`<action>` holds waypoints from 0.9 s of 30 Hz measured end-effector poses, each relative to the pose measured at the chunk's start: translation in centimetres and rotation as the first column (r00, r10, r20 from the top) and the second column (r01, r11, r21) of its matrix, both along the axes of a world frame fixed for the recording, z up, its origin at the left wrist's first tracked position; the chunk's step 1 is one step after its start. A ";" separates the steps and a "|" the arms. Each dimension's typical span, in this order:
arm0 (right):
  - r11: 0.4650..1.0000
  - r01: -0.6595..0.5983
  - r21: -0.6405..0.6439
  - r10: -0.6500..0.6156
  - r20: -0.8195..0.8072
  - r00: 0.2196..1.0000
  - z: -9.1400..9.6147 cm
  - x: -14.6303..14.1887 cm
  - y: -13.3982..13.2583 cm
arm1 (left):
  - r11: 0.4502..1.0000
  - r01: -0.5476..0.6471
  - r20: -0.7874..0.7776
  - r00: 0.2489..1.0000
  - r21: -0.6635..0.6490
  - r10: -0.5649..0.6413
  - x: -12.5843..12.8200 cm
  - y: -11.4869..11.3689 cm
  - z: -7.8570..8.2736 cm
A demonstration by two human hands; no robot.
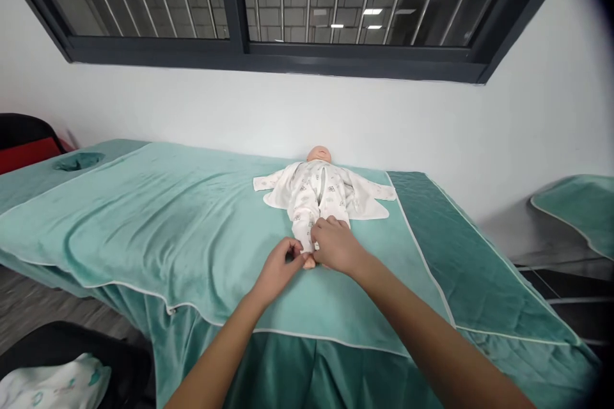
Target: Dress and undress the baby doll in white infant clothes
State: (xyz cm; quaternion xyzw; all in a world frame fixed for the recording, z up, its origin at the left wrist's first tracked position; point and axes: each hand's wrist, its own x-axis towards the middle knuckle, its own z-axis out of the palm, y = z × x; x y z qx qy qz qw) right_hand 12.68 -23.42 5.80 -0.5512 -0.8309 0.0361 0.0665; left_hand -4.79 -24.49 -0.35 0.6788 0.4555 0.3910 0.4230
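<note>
A baby doll (320,154) lies on its back on a light teal towel (192,217), head toward the wall. It wears a white printed romper (316,195) with sleeves spread out. My left hand (281,266) pinches the romper's leg cuff near the doll's bare foot (309,262). My right hand (336,244) is closed on the lower romper fabric just beside it, fingers curled over the doll's legs.
The towel covers a massage bed (460,236) draped in darker teal against a white wall under a dark-framed window. A second teal-covered bed (580,208) stands at the right. White printed cloth (52,383) lies on a dark seat at the lower left.
</note>
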 end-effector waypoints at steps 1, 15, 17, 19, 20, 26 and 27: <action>1.000 0.000 0.019 -0.001 0.046 0.999 0.1 -0.6 0.0 | 1.000 -0.007 0.020 1.000 -0.020 0.007 0.1 -0.1 0.2; 0.982 -0.113 0.150 0.098 0.104 0.990 0.0 -1.3 -1.6 | 0.993 0.001 0.089 0.996 -0.122 0.010 -0.4 0.8 0.7; 0.985 -0.099 0.145 0.083 0.114 0.990 -0.1 -1.5 -1.5 | 0.994 -0.017 0.062 0.998 -0.112 0.024 -0.5 1.0 0.8; 0.986 -0.079 0.150 0.062 0.112 0.992 -0.6 -1.8 -1.4 | 0.994 -0.040 0.048 0.998 -0.106 0.045 -0.5 1.0 0.7; 0.985 -0.069 0.158 0.053 0.105 0.993 -1.0 -1.8 -1.4 | 0.993 -0.045 0.045 0.998 -0.106 0.050 -0.5 1.0 0.6; 0.978 -0.019 0.209 0.014 0.026 1.000 -2.7 -1.6 -1.3 | 0.992 -0.044 0.037 0.998 -0.118 0.049 -0.6 1.0 0.6; 0.977 -0.015 0.211 0.016 -0.001 1.000 -2.7 -1.5 -1.2 | 0.992 -0.043 0.029 0.998 -0.119 0.047 -0.6 0.9 0.8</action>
